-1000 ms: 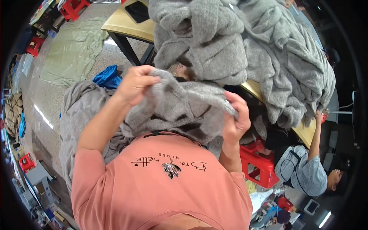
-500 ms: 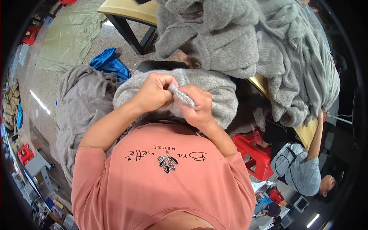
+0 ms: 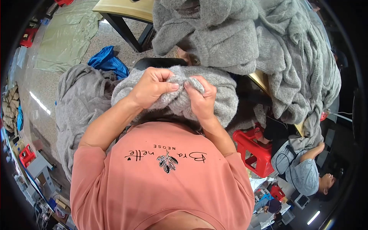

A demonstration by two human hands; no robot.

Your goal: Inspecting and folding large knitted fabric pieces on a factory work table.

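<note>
A light grey knitted garment (image 3: 224, 92) lies bunched across my lap. My left hand (image 3: 153, 87) pinches its fabric between thumb and fingers. Close beside it, my right hand (image 3: 202, 96) grips another fold of the same knit, with a small rolled edge showing past the thumb. Between the two thumbs a short stretch of cloth is drawn up. Which part of the garment this is, I cannot tell.
Grey knitwear (image 3: 226, 42) is heaped on the wooden table (image 3: 126, 9) ahead and to the right. A darker grey pile (image 3: 82, 92) lies at my left, near a blue bag (image 3: 109, 63). To the right are a red stool (image 3: 253, 153) and a seated co-worker (image 3: 303, 168).
My hands have moved apart and shifted slightly up, spreading the fabric that was bunched between them. The co-worker's arm has drawn back from the table, with grey knit now by it.
</note>
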